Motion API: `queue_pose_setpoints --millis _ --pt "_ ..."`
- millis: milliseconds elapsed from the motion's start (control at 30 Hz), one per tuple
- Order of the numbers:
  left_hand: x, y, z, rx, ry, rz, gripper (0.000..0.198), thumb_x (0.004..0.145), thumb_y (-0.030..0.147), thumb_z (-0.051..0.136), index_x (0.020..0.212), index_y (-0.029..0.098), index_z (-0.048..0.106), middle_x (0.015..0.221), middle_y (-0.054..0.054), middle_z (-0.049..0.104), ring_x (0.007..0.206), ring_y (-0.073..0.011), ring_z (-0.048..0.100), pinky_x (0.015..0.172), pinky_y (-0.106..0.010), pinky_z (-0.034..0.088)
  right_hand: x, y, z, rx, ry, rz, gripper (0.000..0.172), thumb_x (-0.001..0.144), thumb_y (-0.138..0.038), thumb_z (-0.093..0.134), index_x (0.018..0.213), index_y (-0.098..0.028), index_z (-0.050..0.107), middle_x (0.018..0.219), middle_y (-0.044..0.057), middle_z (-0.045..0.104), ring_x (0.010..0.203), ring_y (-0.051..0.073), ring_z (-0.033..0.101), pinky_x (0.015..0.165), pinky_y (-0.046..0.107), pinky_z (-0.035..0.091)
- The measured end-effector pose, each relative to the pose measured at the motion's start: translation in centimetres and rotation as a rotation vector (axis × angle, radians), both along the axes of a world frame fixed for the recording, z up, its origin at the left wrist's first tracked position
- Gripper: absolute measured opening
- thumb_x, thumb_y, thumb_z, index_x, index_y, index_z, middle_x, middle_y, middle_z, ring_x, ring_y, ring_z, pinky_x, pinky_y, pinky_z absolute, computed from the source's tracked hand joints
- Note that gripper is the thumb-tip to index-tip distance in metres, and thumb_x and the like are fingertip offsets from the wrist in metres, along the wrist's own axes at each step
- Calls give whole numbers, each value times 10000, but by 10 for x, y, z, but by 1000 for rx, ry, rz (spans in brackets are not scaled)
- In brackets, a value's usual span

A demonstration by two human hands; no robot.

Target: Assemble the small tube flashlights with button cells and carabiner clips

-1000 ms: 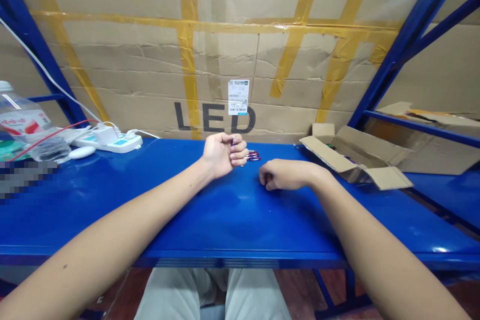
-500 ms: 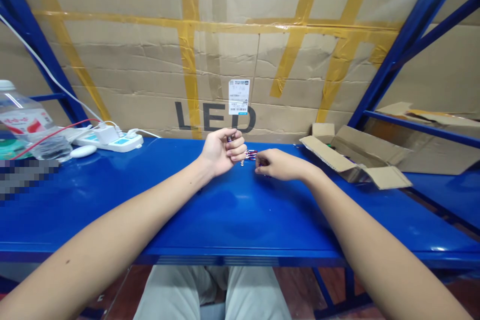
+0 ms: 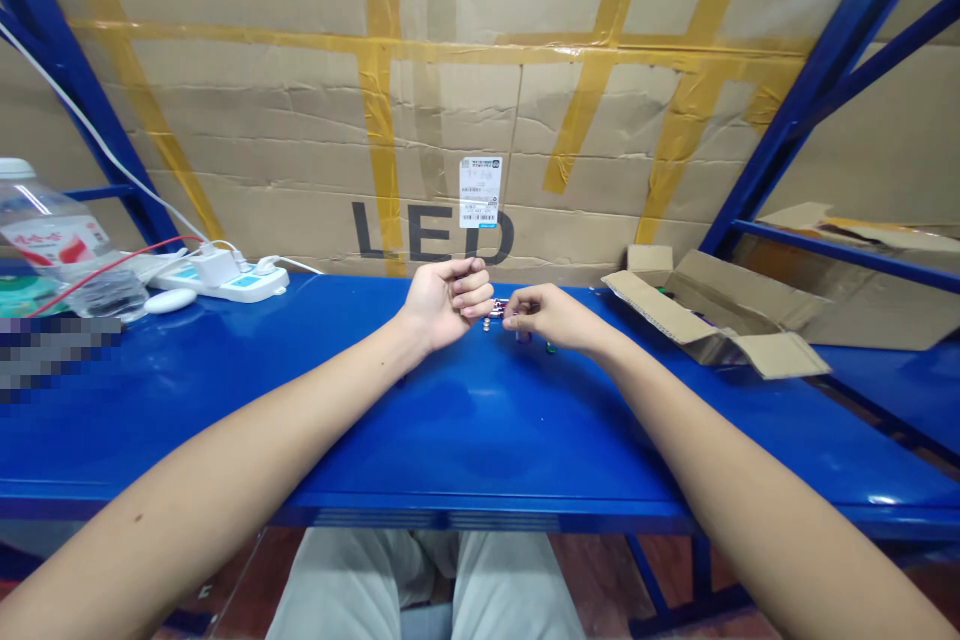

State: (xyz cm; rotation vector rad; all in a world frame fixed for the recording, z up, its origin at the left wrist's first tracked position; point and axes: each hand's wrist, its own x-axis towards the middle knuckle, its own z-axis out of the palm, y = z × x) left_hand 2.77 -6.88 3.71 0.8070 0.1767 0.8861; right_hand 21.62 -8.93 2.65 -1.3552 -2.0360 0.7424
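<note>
My left hand (image 3: 448, 304) is curled palm up above the blue table (image 3: 450, 420), its fingers closed; what they hold, if anything, is hidden. Close by on the right, my right hand (image 3: 546, 315) has its thumb and fingers pressed together, and whatever is between them is too small to name. Small shiny red and silver pieces (image 3: 499, 308) lie between the two hands. Under my right hand are a small purplish piece (image 3: 523, 337) and a green one (image 3: 551, 348).
An opened cardboard box (image 3: 712, 310) with small items stands at the right. At the left are a power strip (image 3: 244, 284), a white oval object (image 3: 169, 301) and a plastic bottle (image 3: 67, 250). A large taped carton (image 3: 300, 140) rises behind.
My right hand has moved slightly up and left, towards the shiny pieces. The purplish and green pieces beneath it now show more. My left hand has hardly moved.
</note>
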Motion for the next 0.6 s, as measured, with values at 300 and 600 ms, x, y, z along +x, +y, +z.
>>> queue_pose_setpoints --millis 300,600 --pt "0 1 0 -2 -28 -29 253 899 99 372 689 130 508 505 66 210 392 -70 236 391 -200 271 -1 8 -9 -64 175 -56 84 735 -151 667 820 -147 669 671 41 689 596 143 595 575 254 433" --pt "0 0 -1 25 -41 -56 211 878 101 402 688 140 484 531 53 251 418 -74 280 408 -202 281 -2 9 -9 -60 175 -91 88 686 -91 653 752 -147 667 646 20 665 600 137 568 606 262 431"
